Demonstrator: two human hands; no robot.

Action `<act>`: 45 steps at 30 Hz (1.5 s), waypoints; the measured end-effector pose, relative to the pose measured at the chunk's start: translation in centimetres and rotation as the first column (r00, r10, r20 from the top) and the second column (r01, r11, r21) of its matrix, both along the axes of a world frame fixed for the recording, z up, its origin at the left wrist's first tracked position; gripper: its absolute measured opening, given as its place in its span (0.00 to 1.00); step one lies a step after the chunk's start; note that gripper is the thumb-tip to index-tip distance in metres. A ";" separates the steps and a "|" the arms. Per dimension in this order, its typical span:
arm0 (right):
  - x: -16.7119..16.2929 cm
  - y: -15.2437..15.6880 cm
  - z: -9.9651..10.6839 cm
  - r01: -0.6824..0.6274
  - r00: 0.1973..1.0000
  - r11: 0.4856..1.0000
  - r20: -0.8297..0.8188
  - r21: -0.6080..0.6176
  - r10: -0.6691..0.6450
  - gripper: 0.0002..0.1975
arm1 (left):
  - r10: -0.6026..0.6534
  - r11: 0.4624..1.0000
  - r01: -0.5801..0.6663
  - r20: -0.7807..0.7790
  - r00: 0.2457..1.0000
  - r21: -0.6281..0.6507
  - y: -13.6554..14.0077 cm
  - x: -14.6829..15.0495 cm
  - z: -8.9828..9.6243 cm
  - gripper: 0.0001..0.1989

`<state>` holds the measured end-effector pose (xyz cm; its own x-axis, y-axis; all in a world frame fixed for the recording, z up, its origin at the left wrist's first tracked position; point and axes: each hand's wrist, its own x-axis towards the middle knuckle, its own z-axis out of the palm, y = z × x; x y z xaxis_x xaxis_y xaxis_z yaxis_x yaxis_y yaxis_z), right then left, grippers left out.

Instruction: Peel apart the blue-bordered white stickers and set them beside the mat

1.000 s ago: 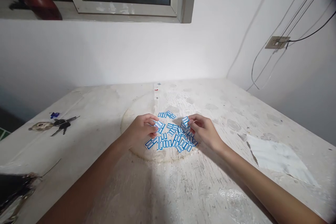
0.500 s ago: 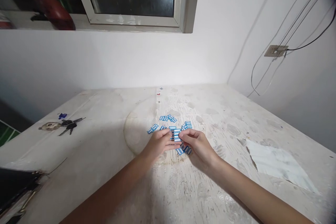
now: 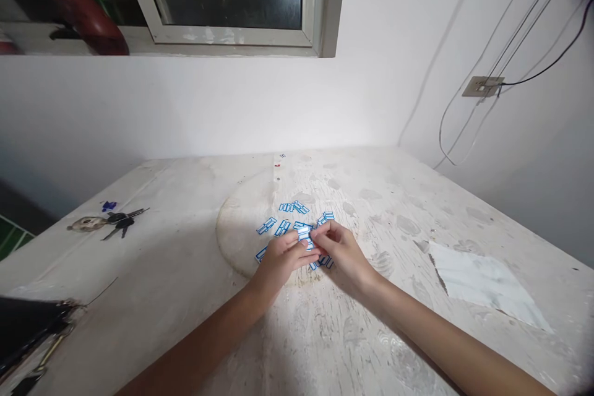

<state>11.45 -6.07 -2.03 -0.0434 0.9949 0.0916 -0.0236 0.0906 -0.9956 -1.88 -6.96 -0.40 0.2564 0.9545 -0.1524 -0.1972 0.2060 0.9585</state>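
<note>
Between my two hands is a small piece printed with white, blue-edged rectangles, like a strip of labels (image 3: 304, 234). My left hand (image 3: 281, 258) supports it from the left, its fingers bent beneath and beside it. My right hand (image 3: 342, 252) pinches its right edge between thumb and forefinger. Around and behind the hands, several similar blue-and-white pieces (image 3: 294, 206) lie scattered on the pale worn table (image 3: 185, 303). Some are partly covered by my hands. The print is too small to read.
Keys with a fob (image 3: 123, 221) lie at the left, beside a small blue scrap (image 3: 109, 205). A dark object (image 3: 32, 328) sits at the near left edge. A whitish torn sheet (image 3: 482, 284) lies at right. Cables hang by a wall socket (image 3: 482, 86).
My hands and the held piece have shifted slightly left, and the piece is tilted differently. More of the loose pieces show beside my left hand. The whole view has moved a little.
</note>
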 end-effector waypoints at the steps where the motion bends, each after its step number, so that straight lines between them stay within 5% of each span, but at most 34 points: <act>1: 0.7 0.5 0.3 -0.002 0.998 1.000 0.070 0.025 0.000 0.12 | 0.011 1.000 -0.011 -0.005 1.000 -0.019 -0.1 -0.4 0.0 0.13; 4: 3.5 1.9 1.4 -0.088 0.938 0.994 0.341 0.070 0.059 0.08 | 0.051 0.997 -0.052 -0.027 0.998 -0.060 -0.4 -2.0 -0.4 0.12; 9: 6.5 2.8 1.8 -0.223 0.666 0.974 0.725 -0.031 0.176 0.06 | 0.072 0.993 -0.077 -0.051 0.996 -0.091 -1.4 -4.1 -0.9 0.11; 15: 5.2 2.7 -0.2 -0.122 0.410 0.992 0.912 0.020 0.032 0.09 | 0.047 0.991 -0.054 -0.055 0.997 -0.125 -2.1 -4.1 -1.0 0.11; 20: 4.8 2.9 -1.0 -0.071 0.327 0.997 0.945 0.043 -0.018 0.09 | 0.038 0.988 -0.045 -0.052 0.998 -0.148 -2.4 -4.5 -1.4 0.11; 28: 5.2 3.6 -0.4 -0.009 0.442 0.999 0.896 -0.038 0.038 0.09 | 0.016 0.988 -0.025 -0.065 0.998 -0.153 -2.7 -4.6 -1.8 0.11; 35: 5.9 4.2 0.1 -0.005 0.669 0.997 0.741 -0.073 0.057 0.11 | 0.018 0.988 -0.030 -0.080 0.997 -0.150 -2.8 -4.4 -1.5 0.13; 41: 5.5 3.8 1.5 -0.131 0.909 0.979 0.374 -0.159 0.182 0.07 | 0.033 0.987 -0.045 -0.084 0.996 -0.153 -3.0 -4.1 -0.8 0.14; 45: 3.2 1.8 2.0 -0.295 0.945 0.937 0.090 -0.186 0.315 0.17 | 0.026 0.989 -0.038 -0.081 0.996 -0.142 -3.1 -3.8 -1.3 0.15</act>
